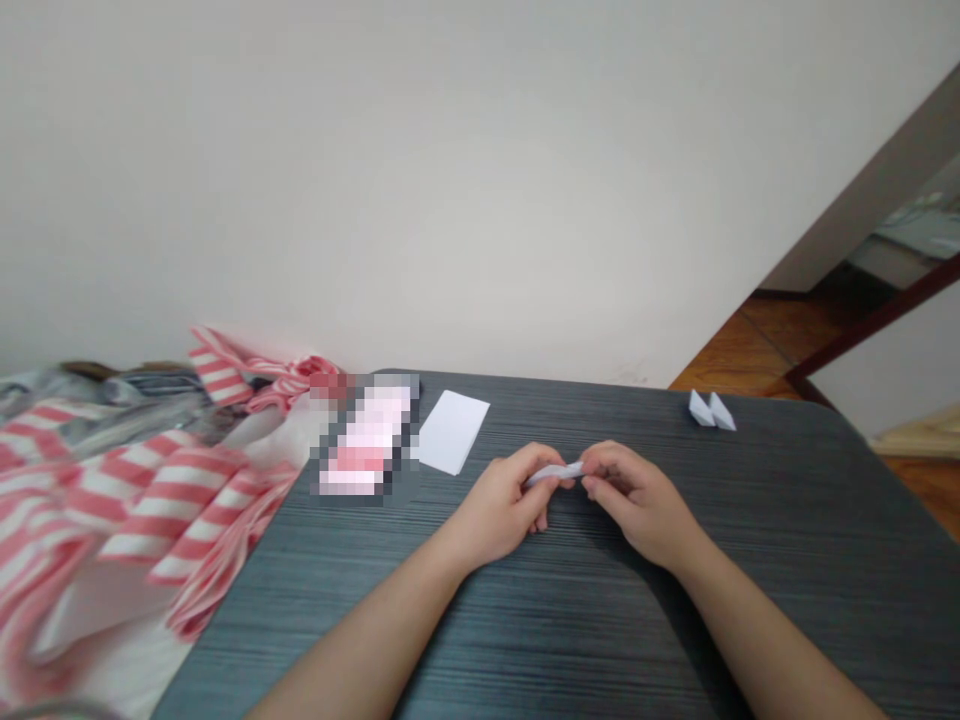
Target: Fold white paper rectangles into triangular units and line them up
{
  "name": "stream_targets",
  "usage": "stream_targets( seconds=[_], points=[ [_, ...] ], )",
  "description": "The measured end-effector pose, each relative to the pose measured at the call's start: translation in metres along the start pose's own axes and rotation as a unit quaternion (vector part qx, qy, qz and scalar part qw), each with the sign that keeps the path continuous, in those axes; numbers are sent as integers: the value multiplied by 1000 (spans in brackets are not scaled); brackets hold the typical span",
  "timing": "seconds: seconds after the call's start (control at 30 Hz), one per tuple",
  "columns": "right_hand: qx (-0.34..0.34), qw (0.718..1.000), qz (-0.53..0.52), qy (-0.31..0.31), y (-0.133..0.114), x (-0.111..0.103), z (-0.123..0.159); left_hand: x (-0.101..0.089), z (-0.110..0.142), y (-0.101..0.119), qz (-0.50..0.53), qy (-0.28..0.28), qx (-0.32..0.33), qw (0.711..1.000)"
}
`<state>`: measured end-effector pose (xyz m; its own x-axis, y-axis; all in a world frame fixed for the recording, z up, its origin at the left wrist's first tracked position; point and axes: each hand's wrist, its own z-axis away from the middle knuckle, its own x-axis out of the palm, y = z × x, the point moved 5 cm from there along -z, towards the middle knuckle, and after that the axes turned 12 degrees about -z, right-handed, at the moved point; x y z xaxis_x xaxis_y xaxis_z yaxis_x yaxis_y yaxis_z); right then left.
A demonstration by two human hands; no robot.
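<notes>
Both my hands rest on a dark grey wood-grain table (600,620), near its middle. My left hand (502,505) and my right hand (637,495) are closed in a pinch on the two ends of a small folded strip of white paper (553,473), held just above the tabletop. A flat white sheet of paper (452,430) lies to the left of my hands. A small folded white paper piece (711,410) with two pointed tips sits at the table's far right.
Red-and-white striped cloth (135,500) is piled off the table's left edge. A blurred-out pink and white object (367,440) lies beside the flat sheet. A pale wall stands behind the table; orange floor shows at the right.
</notes>
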<state>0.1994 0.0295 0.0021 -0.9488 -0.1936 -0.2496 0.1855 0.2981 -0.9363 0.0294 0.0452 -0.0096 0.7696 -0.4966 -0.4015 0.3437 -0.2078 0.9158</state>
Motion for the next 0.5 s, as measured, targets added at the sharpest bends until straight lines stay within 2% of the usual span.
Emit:
stream_targets(
  seconds=[0.2, 0.5],
  points=[
    [21, 1000, -18, -16, 3, 2, 0, -2, 1, 4, -4, -4, -1, 1000],
    [12, 999, 24, -25, -2, 3, -3, -2, 0, 8, 5, -8, 2, 1000]
  ],
)
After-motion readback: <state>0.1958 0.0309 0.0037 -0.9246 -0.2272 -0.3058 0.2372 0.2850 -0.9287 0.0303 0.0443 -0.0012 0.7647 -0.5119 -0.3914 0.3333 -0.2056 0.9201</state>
